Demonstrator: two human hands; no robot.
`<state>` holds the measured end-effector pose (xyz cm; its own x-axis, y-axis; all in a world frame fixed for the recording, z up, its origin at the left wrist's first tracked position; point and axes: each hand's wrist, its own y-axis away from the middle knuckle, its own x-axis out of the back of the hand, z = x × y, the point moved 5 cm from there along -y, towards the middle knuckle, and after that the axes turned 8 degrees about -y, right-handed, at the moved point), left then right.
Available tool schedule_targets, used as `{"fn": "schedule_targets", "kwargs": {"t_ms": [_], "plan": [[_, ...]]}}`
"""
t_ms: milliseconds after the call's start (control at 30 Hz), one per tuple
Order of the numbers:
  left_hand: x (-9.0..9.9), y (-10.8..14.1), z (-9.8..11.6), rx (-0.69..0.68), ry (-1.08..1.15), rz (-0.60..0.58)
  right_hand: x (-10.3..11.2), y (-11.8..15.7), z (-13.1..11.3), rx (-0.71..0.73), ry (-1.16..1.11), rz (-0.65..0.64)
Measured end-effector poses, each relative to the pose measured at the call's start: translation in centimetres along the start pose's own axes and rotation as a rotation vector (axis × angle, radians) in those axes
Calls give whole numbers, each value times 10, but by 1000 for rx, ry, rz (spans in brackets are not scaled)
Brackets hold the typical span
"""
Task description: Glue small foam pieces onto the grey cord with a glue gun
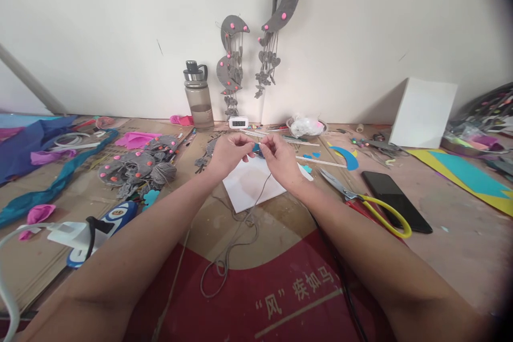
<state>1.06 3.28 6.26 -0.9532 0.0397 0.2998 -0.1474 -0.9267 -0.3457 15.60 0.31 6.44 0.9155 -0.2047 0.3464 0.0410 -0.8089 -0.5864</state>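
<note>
White card as landmark. Left hand and right hand meet over its far edge, fingertips pinched narrow on a small blue piece, partly hidden between them. Grey yarn runs across the card, looping nearer than it. Scissors lie right of the card, phone farther right.

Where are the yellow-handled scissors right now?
In the head view, the yellow-handled scissors lie to the right of the right hand, their yellow loop overlapping the black phone.
</note>
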Motion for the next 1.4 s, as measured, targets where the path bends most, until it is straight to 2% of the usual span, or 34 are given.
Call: {"fn": "schedule_targets", "kwargs": {"t_ms": [200, 367, 500, 633, 800, 867, 900, 967, 1000, 1033, 1100, 1167, 1233, 1267, 1333, 1400], "plan": [[-2, 1, -6, 1, 26, 32, 0, 0, -1, -34, -47, 22], [-2, -3, -21, 22, 143, 90, 0, 0, 2, -36, 15, 28], [3, -7, -43, 124, 240, 171, -9, 2, 2, -75, 63, -91], [10, -8, -62, 233, 380, 278, -14, 3, -9, -105, 52, -207], [14, -11, -74, 280, 497, 317, -3, 2, -43, -184, -109, -306], [15, -11, -76, 280, 543, 333, 5, 6, -70, -125, -112, -382], [16, -11, -77, 278, 571, 339, 8, 10, -86, -49, -93, -448], [16, -11, -78, 271, 621, 338, 11, 20, -114, 79, -73, -690], [16, -12, -78, 268, 639, 332, 13, 25, -122, 98, -61, -796], [16, -12, -77, 265, 652, 327, 16, 26, -126, 101, -44, -847], [16, -11, -76, 259, 668, 323, 27, 18, -118, 50, 20, -769], [15, -11, -73, 257, 674, 312, 40, 2, -94, -15, 144, -545], [14, -11, -71, 255, 672, 300, 50, -9, -62, -78, 449, -347], [13, -11, -69, 252, 668, 294, 51, -12, -44, -131, 611, -300], [12, -10, -67, 241, 657, 286, 45, -8, -7, -264, 787, -368], [10, -9, -64, 225, 640, 272, 36, -1, 24, -343, 815, -413]]}}
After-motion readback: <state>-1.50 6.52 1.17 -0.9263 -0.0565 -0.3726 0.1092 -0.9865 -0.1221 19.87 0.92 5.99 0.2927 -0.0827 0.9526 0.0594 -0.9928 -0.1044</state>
